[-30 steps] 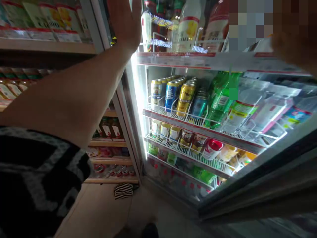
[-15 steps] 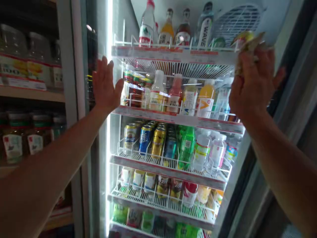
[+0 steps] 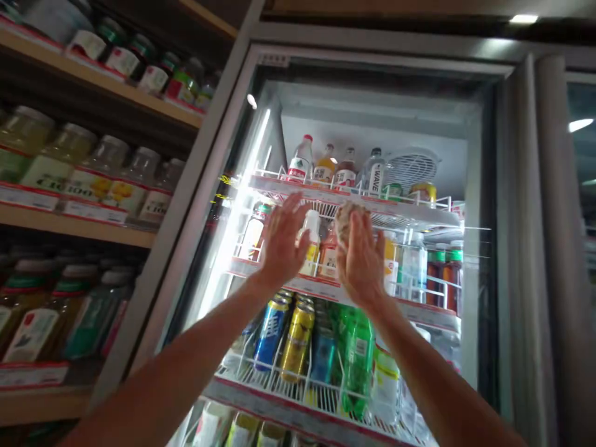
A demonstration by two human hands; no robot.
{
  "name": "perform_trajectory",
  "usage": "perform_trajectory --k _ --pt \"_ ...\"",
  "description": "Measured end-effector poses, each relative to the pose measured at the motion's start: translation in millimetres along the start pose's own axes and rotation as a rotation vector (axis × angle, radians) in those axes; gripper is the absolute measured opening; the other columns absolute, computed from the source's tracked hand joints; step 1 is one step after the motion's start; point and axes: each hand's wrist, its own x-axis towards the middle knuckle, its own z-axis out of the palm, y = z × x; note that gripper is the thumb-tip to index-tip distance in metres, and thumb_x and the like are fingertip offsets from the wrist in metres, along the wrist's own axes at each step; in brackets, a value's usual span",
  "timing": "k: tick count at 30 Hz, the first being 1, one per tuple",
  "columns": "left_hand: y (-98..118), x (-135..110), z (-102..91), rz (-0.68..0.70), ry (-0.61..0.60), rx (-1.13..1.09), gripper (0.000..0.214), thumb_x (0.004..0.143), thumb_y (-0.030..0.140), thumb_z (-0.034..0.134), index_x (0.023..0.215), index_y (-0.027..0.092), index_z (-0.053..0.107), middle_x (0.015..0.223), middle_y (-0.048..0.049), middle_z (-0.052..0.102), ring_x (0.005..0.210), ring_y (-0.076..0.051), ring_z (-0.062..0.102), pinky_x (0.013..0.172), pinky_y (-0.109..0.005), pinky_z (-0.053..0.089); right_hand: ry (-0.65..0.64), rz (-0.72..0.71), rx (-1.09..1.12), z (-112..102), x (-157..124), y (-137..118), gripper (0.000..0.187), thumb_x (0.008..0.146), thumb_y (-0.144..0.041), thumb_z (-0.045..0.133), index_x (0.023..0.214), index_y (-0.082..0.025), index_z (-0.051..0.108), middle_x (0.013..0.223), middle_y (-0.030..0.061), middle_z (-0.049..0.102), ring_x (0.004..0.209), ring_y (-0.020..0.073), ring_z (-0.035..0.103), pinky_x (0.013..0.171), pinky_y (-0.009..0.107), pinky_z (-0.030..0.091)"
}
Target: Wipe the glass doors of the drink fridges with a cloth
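My left hand [image 3: 284,239] is raised with its fingers apart and the palm toward the glass door [image 3: 372,93] of a lit drinks fridge. It holds nothing. Beside it, my right hand [image 3: 361,267] presses a crumpled pale cloth [image 3: 345,217] flat under its fingers, at or very near the glass; exact contact is hard to see. Behind the hands, through the glass, stand a white-capped bottle [image 3: 311,239], a pinkish bottle [image 3: 328,254] and a large green bottle [image 3: 357,360]. Blue [image 3: 270,332] and gold cans [image 3: 297,341] sit on the shelf below.
To the left, wooden shelves [image 3: 88,226] carry rows of jars and bottles with price strips. A grey door frame [image 3: 205,180] divides them from the fridge. Vertical grey posts [image 3: 535,248] and another glass front [image 3: 580,155] stand on the right.
The view has tilted up and now takes in the fridge's top frame. My hands have come closer together, the right one moving left across the glass with the cloth from the upper right.
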Motion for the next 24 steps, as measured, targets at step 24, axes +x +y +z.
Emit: perform_trajectory --k 24 --pt "64.1 44.7 73.0 -0.010 -0.132 0.219 0.055 0.084 0.041 0.050 0.134 0.019 0.040 0.148 -0.0129 0.030 0.139 -0.030 0.022 0.112 -0.047 0.025 0.020 0.260 -0.251 -42.8 -15.7 122.6 0.056 0.091 -0.041 0.031 0.140 -0.014 0.037 0.147 0.0186 0.032 0.137 0.0352 0.027 0.106 0.060 0.028"
